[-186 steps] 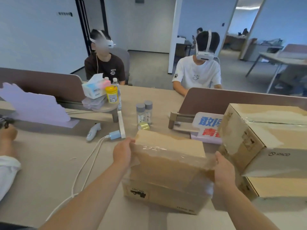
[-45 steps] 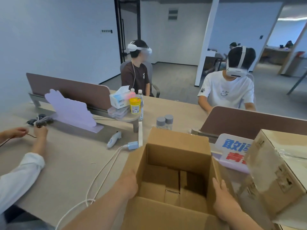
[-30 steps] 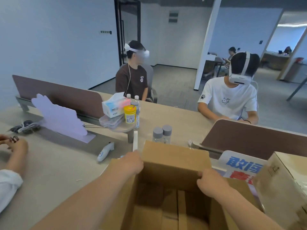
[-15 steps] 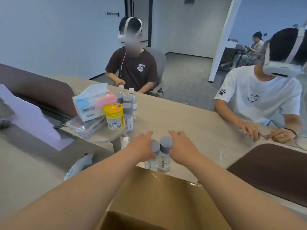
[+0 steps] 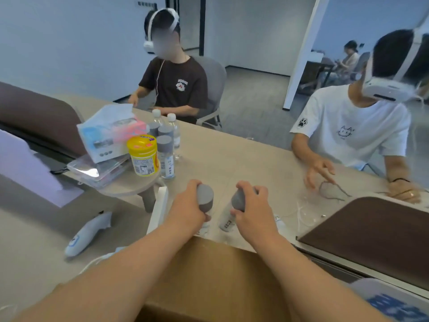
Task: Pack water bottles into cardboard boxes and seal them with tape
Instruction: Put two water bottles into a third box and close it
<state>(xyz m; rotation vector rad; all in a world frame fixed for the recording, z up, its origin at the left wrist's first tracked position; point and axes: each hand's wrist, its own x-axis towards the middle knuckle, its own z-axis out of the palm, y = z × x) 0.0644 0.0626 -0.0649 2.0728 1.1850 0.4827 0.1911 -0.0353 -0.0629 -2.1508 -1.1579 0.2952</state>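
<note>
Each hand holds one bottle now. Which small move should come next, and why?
Probably draw both back and lower them into the cardboard box under the arms: the left hand grips the left bottle, the right hand the right bottle.

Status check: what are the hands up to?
Left hand grips a grey-capped bottle. Right hand grips a second bottle, tilted. Cardboard box near, path unobstructed.

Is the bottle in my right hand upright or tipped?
Tipped. The bottle in the right hand slants, its grey cap farther right than its labelled lower end.
</note>
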